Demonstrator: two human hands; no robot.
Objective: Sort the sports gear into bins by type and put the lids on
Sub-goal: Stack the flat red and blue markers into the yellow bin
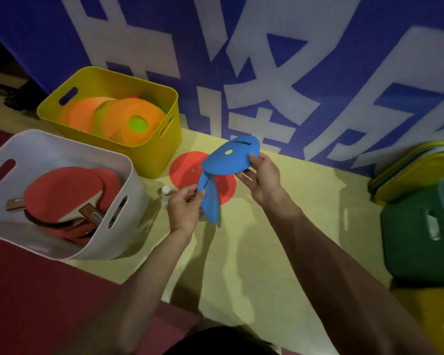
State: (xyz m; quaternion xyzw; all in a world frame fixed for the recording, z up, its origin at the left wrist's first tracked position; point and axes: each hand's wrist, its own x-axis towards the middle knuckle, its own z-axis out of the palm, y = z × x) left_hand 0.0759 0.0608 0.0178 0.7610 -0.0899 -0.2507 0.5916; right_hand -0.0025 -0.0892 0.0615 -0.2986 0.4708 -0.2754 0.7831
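A tall blue fabric backdrop [408,14] fills the view from 10 to 2 o'clock, printed with large white block characters [256,96] cut off by the frame. Its lower edge meets a flat pale yellow-green surface [254,252] running through the centre toward 5 o'clock. A dark red surface [49,303] borders that from 9 to 7 o'clock. At 10 o'clock lies dark, blurred clutter [13,96], too dim to identify.

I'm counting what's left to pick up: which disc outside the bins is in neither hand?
The red disc, lying flat by the yellow bin. The right hand holds the upper blue disc, the left hand the lower blue disc.
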